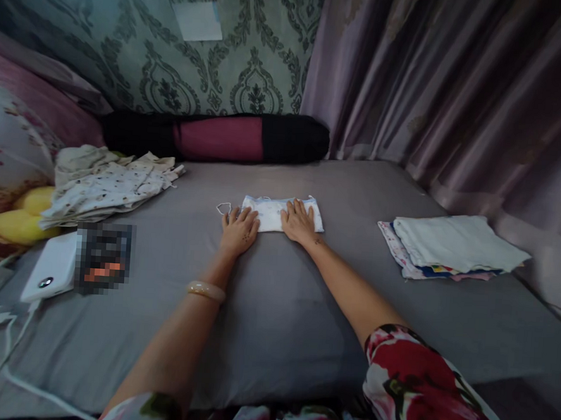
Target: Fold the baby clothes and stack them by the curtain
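Note:
A small folded white cloth (270, 218) with faint blue marks and a bluish far edge lies on the grey bed sheet (274, 311). White string loops out past its left end, and a bit of string shows at the far right corner. My left hand (239, 231) rests at the cloth's left end, palm down with fingers spread. On the right part of the cloth my right hand (299, 222) lies flat, fingers stretched forward. Neither hand grips anything. Parts of the cloth are hidden under the fingers.
Folded cloths (444, 242) are stacked at the right. Spotted clothes (115, 184) lie at the left by a yellow plush (18, 219). Nearer are a white power bank (53, 269), its cable (41, 388) and a blurred-out item (104, 259). A black-and-maroon roll (218, 136) lines the wall.

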Motion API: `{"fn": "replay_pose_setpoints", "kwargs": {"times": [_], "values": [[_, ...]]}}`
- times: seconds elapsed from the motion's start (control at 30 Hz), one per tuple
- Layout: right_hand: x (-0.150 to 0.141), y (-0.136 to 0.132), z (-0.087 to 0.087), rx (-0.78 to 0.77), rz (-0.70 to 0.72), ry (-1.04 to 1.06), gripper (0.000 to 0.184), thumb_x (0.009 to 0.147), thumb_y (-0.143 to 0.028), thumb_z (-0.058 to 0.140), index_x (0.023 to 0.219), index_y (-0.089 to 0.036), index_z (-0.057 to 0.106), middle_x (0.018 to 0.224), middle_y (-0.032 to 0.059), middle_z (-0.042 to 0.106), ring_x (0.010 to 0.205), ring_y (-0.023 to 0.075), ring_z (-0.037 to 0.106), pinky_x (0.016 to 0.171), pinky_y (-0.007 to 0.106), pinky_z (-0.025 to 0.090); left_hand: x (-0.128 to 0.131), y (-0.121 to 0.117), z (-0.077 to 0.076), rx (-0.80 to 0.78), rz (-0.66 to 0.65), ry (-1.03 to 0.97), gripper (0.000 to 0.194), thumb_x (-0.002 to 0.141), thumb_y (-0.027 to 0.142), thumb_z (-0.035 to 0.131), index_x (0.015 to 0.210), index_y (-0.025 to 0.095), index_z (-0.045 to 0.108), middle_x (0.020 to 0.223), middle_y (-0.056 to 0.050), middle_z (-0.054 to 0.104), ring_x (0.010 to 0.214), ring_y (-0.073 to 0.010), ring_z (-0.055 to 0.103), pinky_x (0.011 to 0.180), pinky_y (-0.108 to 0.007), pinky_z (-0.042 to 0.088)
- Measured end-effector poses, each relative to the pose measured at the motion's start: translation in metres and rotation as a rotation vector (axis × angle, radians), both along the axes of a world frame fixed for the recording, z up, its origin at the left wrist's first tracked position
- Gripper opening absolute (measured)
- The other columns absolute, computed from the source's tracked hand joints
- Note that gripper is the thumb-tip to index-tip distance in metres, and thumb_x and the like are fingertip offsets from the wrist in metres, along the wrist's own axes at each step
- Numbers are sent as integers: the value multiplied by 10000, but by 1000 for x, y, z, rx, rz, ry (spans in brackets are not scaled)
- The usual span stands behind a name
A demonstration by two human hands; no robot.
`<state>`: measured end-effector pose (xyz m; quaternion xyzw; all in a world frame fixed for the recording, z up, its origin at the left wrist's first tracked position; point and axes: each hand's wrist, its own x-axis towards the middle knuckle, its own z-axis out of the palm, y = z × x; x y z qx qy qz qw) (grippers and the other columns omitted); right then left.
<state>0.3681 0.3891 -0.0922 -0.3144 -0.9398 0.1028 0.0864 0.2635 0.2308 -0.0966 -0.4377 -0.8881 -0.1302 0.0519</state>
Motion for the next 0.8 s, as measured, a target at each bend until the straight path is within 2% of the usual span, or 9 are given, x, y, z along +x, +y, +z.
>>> {"fn": "replay_pose_setpoints", "kwargs": {"times": [0.17,0.27,0.37,0.5,0.63,0.8], "values": [[8,9,8,-50,53,-51,594,1007,-418,203,1478,-86,346,1559,159,288,1444,272,225,1161,496,144,-1,1,-1,-16,1,35,490,972,435,256,1377,302,497,1486,-16,451,1386,-304,315,1140,-540,181],[17,20,10,60,35,-19,593,1004,-404,213,1474,-70,348,1552,168,301,1446,274,214,1172,474,114,-2,2,-2,-48,5,37,516,977,438,220,1411,297,459,1516,-18,410,1410,-306,287,1147,-544,167],[24,32,6,132,-9,-22,593,998,-395,229,1468,-55,352,1554,175,291,1449,288,198,1172,485,92,-3,4,-4,-92,2,35,550,978,445,182,1451,278,408,1550,-39,350,1432,-315,251,1147,-559,158],[27,41,-1,82,-25,-80,616,992,-416,220,1470,-45,338,1551,178,295,1431,296,240,1155,470,176,-2,6,-5,-114,12,47,581,980,437,152,1473,222,370,1556,-76,333,1431,-320,250,1149,-568,139],[26,42,-4,95,-12,-84,613,991,-424,219,1461,-54,354,1543,184,311,1417,297,262,1144,467,193,-3,8,1,-88,18,63,573,981,447,177,1448,203,402,1503,-95,419,1393,-308,308,1156,-552,107],[24,45,3,143,16,-55,535,989,-372,302,1393,-59,459,1444,190,456,1328,297,388,1099,429,261,-14,22,17,-71,-17,96,526,982,428,219,1221,177,615,1240,-143,620,1241,-314,460,1138,-566,120]]}}
